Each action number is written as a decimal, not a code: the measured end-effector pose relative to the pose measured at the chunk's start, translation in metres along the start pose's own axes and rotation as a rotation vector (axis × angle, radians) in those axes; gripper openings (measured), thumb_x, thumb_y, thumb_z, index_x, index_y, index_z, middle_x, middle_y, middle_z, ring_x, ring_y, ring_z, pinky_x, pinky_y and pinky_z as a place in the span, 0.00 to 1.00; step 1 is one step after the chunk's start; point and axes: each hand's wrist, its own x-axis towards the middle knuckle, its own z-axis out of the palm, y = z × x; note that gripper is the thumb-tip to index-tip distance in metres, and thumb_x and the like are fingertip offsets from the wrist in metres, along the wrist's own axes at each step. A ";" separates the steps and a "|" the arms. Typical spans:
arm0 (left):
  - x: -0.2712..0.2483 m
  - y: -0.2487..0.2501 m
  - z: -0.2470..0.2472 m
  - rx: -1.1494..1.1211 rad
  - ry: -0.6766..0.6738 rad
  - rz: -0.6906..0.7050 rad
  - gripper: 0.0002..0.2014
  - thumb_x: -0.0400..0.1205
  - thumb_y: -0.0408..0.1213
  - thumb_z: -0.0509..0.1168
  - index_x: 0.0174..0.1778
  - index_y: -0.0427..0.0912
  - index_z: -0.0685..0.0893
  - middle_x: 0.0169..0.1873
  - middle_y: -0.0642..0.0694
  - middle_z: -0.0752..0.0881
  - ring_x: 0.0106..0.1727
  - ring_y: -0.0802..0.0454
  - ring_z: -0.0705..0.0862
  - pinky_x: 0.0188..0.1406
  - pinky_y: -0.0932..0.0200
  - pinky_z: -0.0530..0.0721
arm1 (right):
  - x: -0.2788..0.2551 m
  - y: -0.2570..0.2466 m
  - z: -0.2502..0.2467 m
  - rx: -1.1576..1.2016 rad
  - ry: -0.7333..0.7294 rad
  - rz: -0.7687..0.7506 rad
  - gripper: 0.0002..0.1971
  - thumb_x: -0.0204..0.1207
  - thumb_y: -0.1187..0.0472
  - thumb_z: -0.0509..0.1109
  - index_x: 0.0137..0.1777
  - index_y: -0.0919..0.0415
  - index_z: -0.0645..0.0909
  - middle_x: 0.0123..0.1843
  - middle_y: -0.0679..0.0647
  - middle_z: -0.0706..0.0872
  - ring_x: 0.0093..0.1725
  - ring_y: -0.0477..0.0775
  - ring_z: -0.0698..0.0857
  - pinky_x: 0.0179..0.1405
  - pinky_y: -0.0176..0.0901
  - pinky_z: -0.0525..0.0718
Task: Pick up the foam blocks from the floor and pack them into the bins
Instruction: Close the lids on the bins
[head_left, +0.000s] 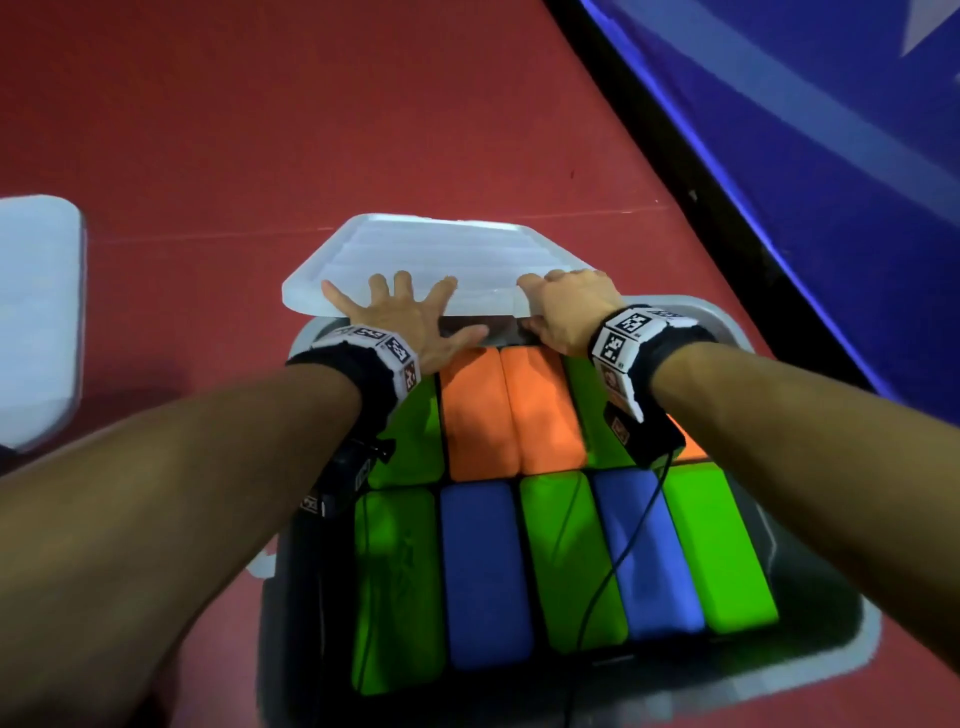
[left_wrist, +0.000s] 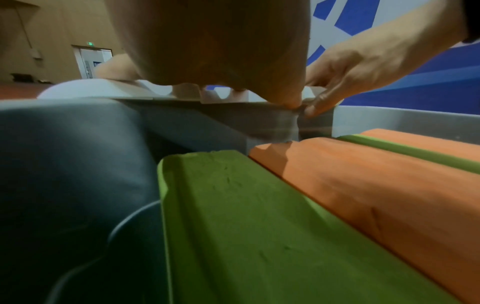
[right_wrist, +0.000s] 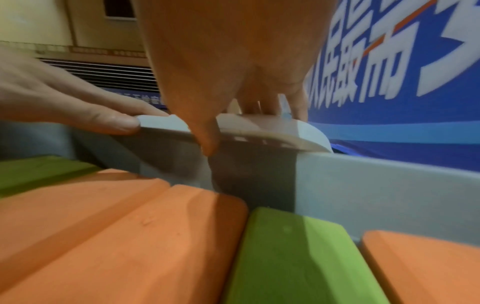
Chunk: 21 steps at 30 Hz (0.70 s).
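Both hands hold a translucent white lid (head_left: 431, 265) at the far end of a grey bin (head_left: 810, 670) packed with foam blocks. Left hand (head_left: 410, 317) lies with fingers spread wide across the lid's near edge, the thumb tucked under that edge. Right hand (head_left: 566, 306) grips the same edge farther right, fingers curled over the top and thumb beneath, as the right wrist view shows; the lid (right_wrist: 259, 127) there sits just above the bin's far wall (right_wrist: 363, 191). The lid tilts, its near edge over the bin's far rim and the rest reaching out over the red floor (head_left: 260, 130).

Inside the bin, the near row runs green (head_left: 400, 587), blue (head_left: 488, 571), green (head_left: 571, 556), blue (head_left: 649, 545), green (head_left: 722, 540). The far row holds two orange blocks (head_left: 509, 405) side by side, flanked by green ones. A second white lid (head_left: 36, 317) lies on the floor to the left, well apart. A blue banner (head_left: 831, 156) lines the right side.
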 end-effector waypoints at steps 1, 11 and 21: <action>-0.001 -0.004 -0.001 -0.026 -0.006 -0.004 0.40 0.75 0.79 0.39 0.83 0.67 0.53 0.81 0.41 0.59 0.82 0.33 0.55 0.69 0.11 0.41 | -0.003 -0.003 -0.005 -0.024 0.009 -0.020 0.17 0.82 0.47 0.60 0.64 0.57 0.70 0.59 0.60 0.83 0.57 0.67 0.82 0.44 0.52 0.74; -0.048 -0.032 -0.023 -0.277 -0.013 0.019 0.28 0.82 0.70 0.42 0.67 0.63 0.77 0.71 0.45 0.72 0.76 0.37 0.67 0.70 0.15 0.47 | -0.094 -0.049 -0.049 -0.269 0.032 -0.191 0.10 0.79 0.61 0.60 0.59 0.60 0.76 0.54 0.58 0.87 0.53 0.64 0.86 0.38 0.46 0.67; -0.105 -0.034 0.004 -0.098 -0.160 0.044 0.44 0.68 0.82 0.44 0.82 0.71 0.48 0.82 0.45 0.54 0.82 0.34 0.51 0.73 0.21 0.56 | -0.205 -0.102 -0.002 0.071 0.031 -0.233 0.31 0.77 0.43 0.67 0.72 0.64 0.68 0.86 0.66 0.39 0.86 0.64 0.47 0.79 0.68 0.58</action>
